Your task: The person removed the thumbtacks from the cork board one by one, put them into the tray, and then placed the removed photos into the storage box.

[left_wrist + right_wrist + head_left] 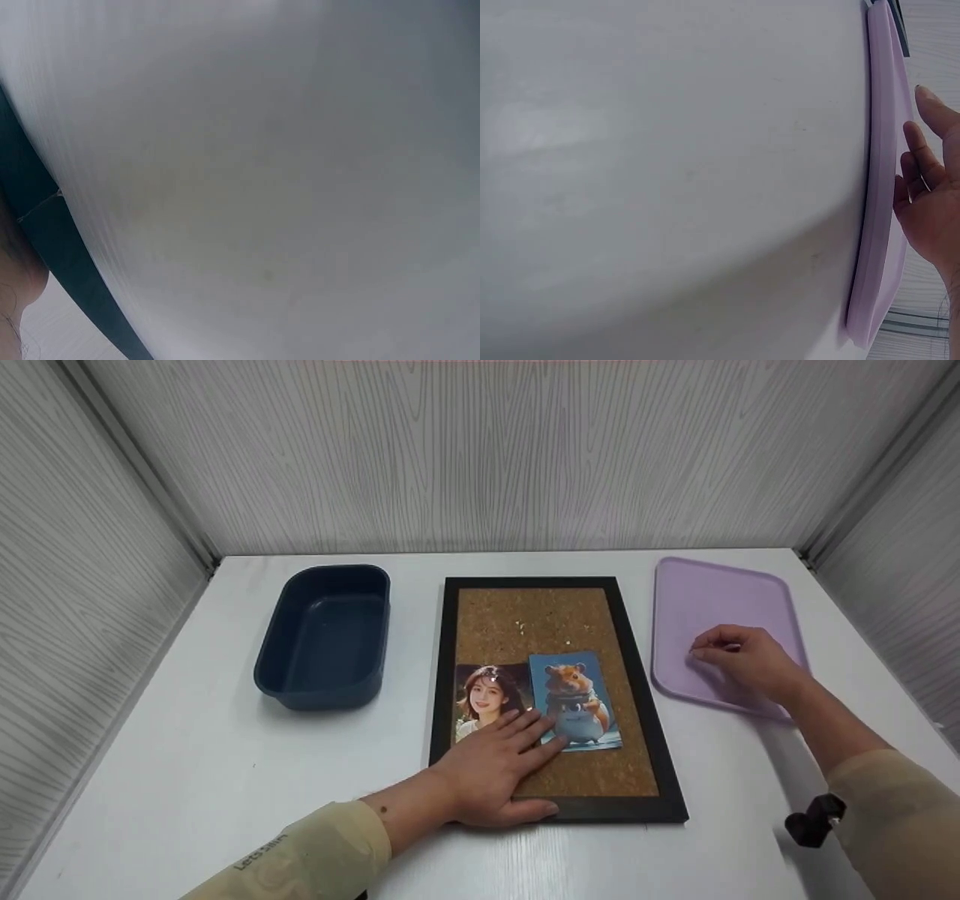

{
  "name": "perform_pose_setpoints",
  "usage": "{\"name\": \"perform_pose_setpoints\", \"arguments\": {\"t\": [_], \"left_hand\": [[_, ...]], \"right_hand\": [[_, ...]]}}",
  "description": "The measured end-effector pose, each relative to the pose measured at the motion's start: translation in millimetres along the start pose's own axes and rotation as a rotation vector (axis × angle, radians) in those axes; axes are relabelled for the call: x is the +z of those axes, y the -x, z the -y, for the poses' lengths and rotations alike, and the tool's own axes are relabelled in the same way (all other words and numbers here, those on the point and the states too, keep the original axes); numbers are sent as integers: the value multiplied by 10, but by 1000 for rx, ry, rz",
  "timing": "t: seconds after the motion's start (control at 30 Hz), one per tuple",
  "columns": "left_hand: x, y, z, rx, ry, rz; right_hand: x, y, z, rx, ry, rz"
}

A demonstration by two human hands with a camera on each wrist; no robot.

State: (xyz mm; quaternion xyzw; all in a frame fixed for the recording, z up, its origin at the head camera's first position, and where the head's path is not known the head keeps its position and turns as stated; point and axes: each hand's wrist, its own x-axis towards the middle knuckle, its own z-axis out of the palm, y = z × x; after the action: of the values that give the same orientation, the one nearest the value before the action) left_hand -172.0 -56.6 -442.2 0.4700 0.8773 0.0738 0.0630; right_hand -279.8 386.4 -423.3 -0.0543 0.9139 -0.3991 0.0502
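Observation:
My left hand [495, 772] lies with fingers spread over the lower left of a black-framed cork board [574, 619]. Its fingers cover the lower part of a portrait photo [484, 697], and fingertips reach the left edge of a hamster picture [574, 697]. The two pictures lie side by side on the cork. My right hand [754, 660] is over a lilac tray [724, 592], fingers bent and thumb near the index fingertip. In the right wrist view a gap shows between thumb and fingers [922, 150], with nothing visible in it.
A dark blue rectangular bin [322, 637] stands on the left of the white table [322, 757]. Several small shiny bits [521, 626] dot the upper cork. A grey wood-grain panel [480, 457] rises behind the table, with more panels at both sides.

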Motion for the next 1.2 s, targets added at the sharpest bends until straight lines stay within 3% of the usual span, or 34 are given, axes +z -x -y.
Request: {"name": "perform_pose_setpoints", "arguments": {"t": [0.4,0.93,1.2], "left_hand": [[25,-4,7,-3,-2,1],[11,5,6,1,3,7],[14,1,4,-1,13,17]], "right_hand": [[35,-2,-48,47,7,30],[81,-10,-73,50,-13,18],[49,-28,-88,100,-15,39]]}}
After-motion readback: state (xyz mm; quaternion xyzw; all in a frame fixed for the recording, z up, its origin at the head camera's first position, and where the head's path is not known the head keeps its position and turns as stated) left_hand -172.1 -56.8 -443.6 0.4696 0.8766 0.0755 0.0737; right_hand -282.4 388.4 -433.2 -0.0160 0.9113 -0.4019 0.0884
